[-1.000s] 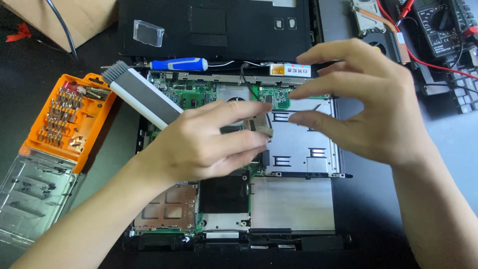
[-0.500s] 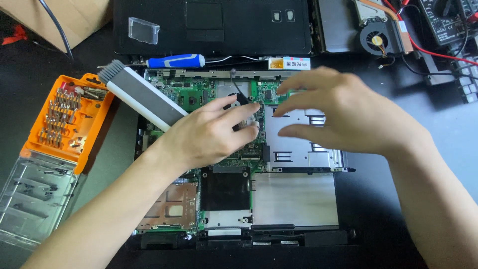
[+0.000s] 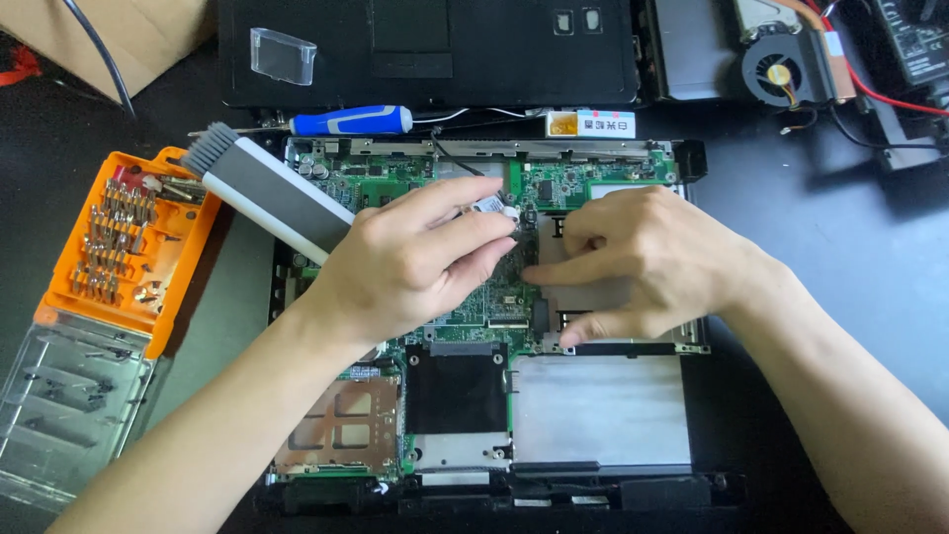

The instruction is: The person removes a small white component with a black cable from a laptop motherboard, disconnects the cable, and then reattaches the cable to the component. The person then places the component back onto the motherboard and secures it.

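An opened laptop [image 3: 593, 415] is seen lying flat on a dark desk [image 3: 850, 257], its green circuit board [image 3: 395, 183] exposed. Both hands are placed over the middle of the board.

The left hand [image 3: 410, 262] is brought in from the lower left. A small card [image 3: 491, 206], light-coloured with a pale corner, is pinched between its thumb and forefinger at the fingertips. The card is held just above the board, at the upper right edge of the hand, tilted slightly. Whether the card touches the board cannot be told.

The right hand [image 3: 643, 262] is brought in from the lower right. Its fingers are curled and pressed down on the grey metal plate [image 3: 593, 297] just beside the card; nothing is seen grasped in it. Its forefinger tip lies near the left fingertips, with the card between and slightly above them.

A grey and white brush tool [image 3: 267, 193] is laid diagonally across the laptop's upper left corner, partly under the left wrist. A blue-handled screwdriver [image 3: 351, 121] lies along the laptop's top edge. An orange bit case [image 3: 129, 247] with a clear lid [image 3: 64, 405] is open at the left of the desk. A cooling fan [image 3: 786, 69] rests at the upper right.
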